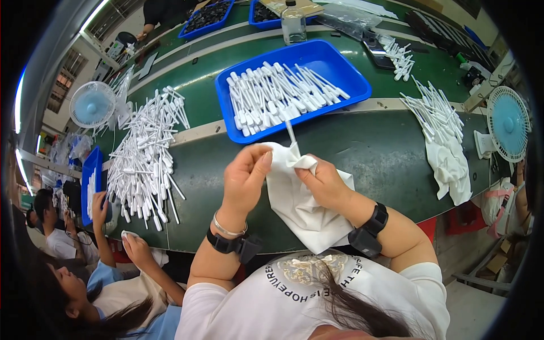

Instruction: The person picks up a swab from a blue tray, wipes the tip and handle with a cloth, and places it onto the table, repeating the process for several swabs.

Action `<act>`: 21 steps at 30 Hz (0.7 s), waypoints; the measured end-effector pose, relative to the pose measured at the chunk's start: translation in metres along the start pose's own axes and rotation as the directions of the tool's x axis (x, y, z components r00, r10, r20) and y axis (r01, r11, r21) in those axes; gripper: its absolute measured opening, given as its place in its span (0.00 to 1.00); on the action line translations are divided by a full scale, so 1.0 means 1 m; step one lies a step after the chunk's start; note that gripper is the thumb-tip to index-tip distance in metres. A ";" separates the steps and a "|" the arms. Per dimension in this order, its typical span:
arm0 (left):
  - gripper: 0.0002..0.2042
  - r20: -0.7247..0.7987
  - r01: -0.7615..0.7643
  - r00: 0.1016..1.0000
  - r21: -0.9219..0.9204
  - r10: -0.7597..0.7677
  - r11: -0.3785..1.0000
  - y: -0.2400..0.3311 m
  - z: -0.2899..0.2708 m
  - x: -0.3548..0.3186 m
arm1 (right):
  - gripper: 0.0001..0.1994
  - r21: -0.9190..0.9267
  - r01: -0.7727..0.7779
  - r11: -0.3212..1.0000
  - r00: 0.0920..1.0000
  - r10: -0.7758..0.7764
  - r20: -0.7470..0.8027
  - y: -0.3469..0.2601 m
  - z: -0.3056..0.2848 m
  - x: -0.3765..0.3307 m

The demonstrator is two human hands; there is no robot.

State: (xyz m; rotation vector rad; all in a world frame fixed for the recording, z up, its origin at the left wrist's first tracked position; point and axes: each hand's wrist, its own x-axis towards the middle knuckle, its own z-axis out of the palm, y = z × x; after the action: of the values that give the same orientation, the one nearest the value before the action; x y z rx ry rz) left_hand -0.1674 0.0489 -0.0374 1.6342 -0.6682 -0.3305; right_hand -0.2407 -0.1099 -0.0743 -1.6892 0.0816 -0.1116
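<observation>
In front of me, both hands work at a white cloth (309, 221) that hangs toward my chest. My right hand (324, 184) is closed, pinching folds of the cloth around a thin white plastic stick (290, 135); the stick's upper part pokes out, and its lower part is hidden in the fabric. Closed fingers of my left hand (246, 173) grip the cloth's upper left edge. Just beyond my hands, a blue tray (340, 71) holds many white plastic sticks (277, 93) with thicker ends.
A large heap of similar sticks (141, 158) lies at left; more sticks (433, 110) rest by another cloth (447, 167) at right. Farther back stand a clear bottle (293, 25) and blue trays of dark parts (208, 16). Fans (92, 105) flank the bench; a co-worker (96, 283) sits at left.
</observation>
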 end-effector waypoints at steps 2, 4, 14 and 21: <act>0.09 -0.117 0.046 0.991 -0.172 -0.067 0.984 0.000 -0.006 0.003 | 0.11 -0.252 0.070 0.965 0.993 -0.043 0.110 -0.009 0.006 -0.004; 0.08 -0.083 0.052 0.994 -0.250 -0.075 0.967 -0.013 -0.009 0.003 | 0.11 -0.360 0.120 0.925 0.980 -0.054 0.189 -0.016 0.012 -0.008; 0.09 0.043 0.183 0.983 -0.383 -0.180 0.906 -0.016 -0.003 0.004 | 0.10 -0.148 0.126 0.981 0.958 -0.082 0.274 -0.016 0.006 -0.006; 0.10 -0.306 -0.120 0.945 -0.652 -0.115 0.749 -0.012 -0.038 0.015 | 0.14 0.371 -0.121 0.921 0.985 0.065 0.160 -0.008 -0.002 -0.001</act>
State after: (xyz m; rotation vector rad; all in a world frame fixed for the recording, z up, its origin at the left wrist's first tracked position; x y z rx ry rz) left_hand -0.1316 0.0713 -0.0393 0.9558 -0.2389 -0.2437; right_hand -0.2425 -0.1107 -0.0659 -1.2969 0.0287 0.0655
